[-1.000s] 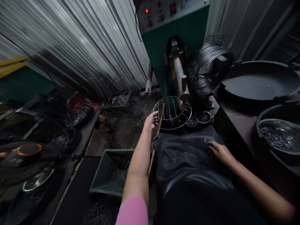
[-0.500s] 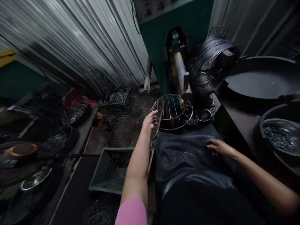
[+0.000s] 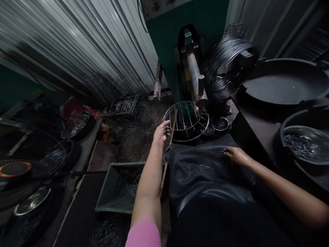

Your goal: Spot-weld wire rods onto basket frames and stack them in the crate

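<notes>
My left hand (image 3: 161, 131) grips the left rim of a round wire rack (image 3: 183, 129), which has straight cross bars and a second ring below. The rack's far right side is at the lower tip of the machine's metal arm (image 3: 197, 80); whether they touch I cannot tell. Over the dark apron (image 3: 192, 185) on my lap, my right hand (image 3: 238, 156) is closed in a pinch on a small curved wire piece (image 3: 221, 153), mostly hidden by the fingers. A couple more curved wire pieces (image 3: 207, 166) lie on the apron, left of that hand.
A green machine body (image 3: 164, 37) stands ahead, with a wire coil (image 3: 218, 65) to its right. At right, a metal bowl (image 3: 318, 133) of small wire pieces sits inside a dark pan. A green crate (image 3: 102, 192) stands at left; wire racks (image 3: 125, 128) are piled behind it.
My right hand has drawn its fingers in and turned the small wire piece lower against the apron. The left hand keeps its grip on the rack. The whole view has shifted slightly.
</notes>
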`<state>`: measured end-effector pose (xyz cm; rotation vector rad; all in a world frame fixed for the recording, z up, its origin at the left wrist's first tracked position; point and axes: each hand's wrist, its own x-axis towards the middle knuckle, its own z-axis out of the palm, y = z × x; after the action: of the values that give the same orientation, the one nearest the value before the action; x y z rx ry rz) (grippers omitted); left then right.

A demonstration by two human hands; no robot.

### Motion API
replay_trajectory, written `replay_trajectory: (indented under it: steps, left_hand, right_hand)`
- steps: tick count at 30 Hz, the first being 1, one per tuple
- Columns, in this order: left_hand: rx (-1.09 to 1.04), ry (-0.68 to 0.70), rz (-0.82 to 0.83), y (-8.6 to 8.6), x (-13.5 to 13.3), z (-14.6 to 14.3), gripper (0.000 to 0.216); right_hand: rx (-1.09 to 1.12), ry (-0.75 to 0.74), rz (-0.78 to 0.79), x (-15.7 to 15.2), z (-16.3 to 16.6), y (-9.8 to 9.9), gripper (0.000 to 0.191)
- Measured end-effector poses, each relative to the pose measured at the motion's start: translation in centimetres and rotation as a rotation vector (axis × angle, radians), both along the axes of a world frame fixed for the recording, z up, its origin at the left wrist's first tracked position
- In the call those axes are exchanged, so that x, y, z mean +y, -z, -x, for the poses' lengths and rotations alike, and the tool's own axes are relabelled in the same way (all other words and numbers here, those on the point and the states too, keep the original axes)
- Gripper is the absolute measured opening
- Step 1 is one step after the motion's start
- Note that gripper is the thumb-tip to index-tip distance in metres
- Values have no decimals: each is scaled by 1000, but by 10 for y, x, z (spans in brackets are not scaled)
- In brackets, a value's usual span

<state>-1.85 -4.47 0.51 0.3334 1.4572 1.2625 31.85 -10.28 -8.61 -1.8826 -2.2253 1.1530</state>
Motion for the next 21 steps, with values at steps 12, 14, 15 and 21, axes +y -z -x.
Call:
replay_trajectory:
  steps: [12,14,15,21]
  left_hand:
    - [-31,16,7,3,-6,-1,30]
    - [-47,-18,7,3,-5,-3,30]
    - [-48,-39,2,3,-5,-4,30]
    - [-7,-110,-113,-1,-2,-16,35]
  right_hand:
    - [400,326,30,-16,-19,16,11]
    - [288,256,-16,-17,-23,18,10]
    - [272,228,8,-16,-23,17,10]
    - [829,343,51,8,15,-32,30]
